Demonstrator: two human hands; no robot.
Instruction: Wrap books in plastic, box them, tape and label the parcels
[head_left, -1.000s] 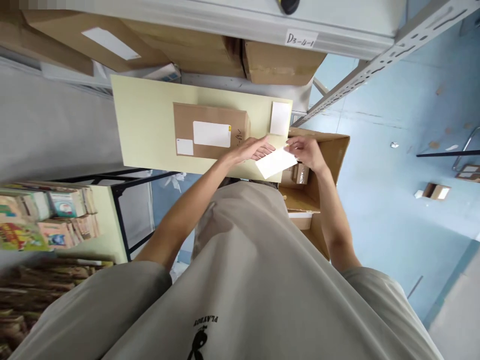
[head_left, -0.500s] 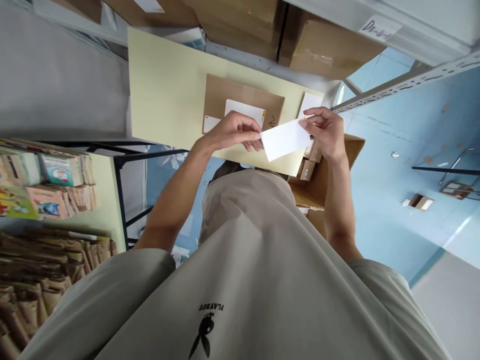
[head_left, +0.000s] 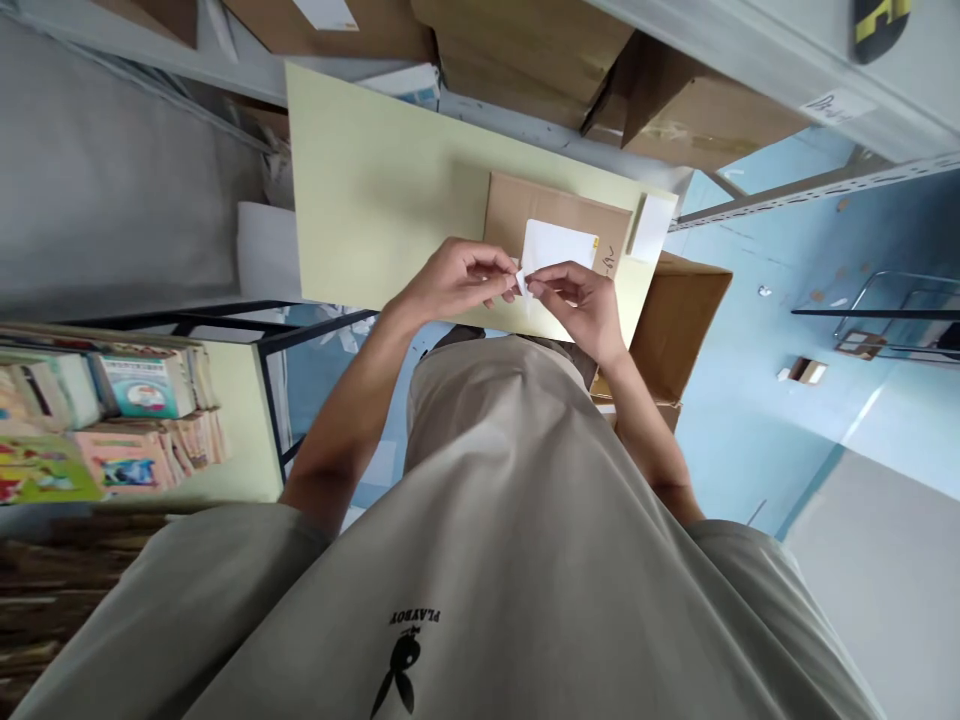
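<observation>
Both hands meet over the near edge of the pale table [head_left: 360, 190]. The left hand [head_left: 450, 285] and right hand [head_left: 581, 305] each pinch a corner of a small white slip [head_left: 523, 280], which is mostly hidden between the fingertips. It looks like a label being peeled from its backing. Just beyond lies a flat brown parcel [head_left: 559, 215] already bearing a white label [head_left: 559, 247]. Peeling slowly from one corner, with the slip kept flat, should prevent curling or tearing.

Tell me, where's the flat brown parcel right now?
The flat brown parcel lies on the pale yellow table, just beyond both hands, with a white slip to its right.
</observation>
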